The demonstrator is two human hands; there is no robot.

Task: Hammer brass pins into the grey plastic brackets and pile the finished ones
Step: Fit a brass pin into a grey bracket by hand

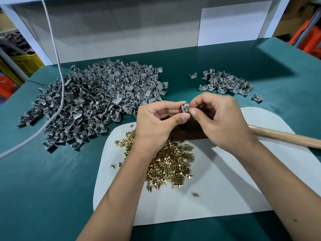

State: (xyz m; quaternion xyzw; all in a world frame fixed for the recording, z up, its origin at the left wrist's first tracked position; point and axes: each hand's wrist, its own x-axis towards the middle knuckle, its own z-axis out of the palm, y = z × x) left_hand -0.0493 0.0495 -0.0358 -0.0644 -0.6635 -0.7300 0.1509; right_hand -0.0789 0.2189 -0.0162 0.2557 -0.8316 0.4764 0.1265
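My left hand point(157, 119) pinches a small grey plastic bracket point(185, 108) between thumb and fingers, above a dark block point(189, 133). My right hand point(220, 117) meets it from the right, thumb and forefinger pinched against the bracket; whether a pin sits between them is hidden. A heap of brass pins point(171, 164) lies on the white mat point(225, 188) under my left wrist. A big pile of bare grey brackets point(93, 101) fills the left of the table. A smaller pile of brackets with brass pins point(225, 83) lies at the back right.
A wooden hammer handle point(284, 137) lies across the mat's right side, its head hidden behind my right hand. A grey cable point(57, 94) runs over the big pile. The table is covered in green cloth point(43, 188); a white panel point(234, 25) stands behind.
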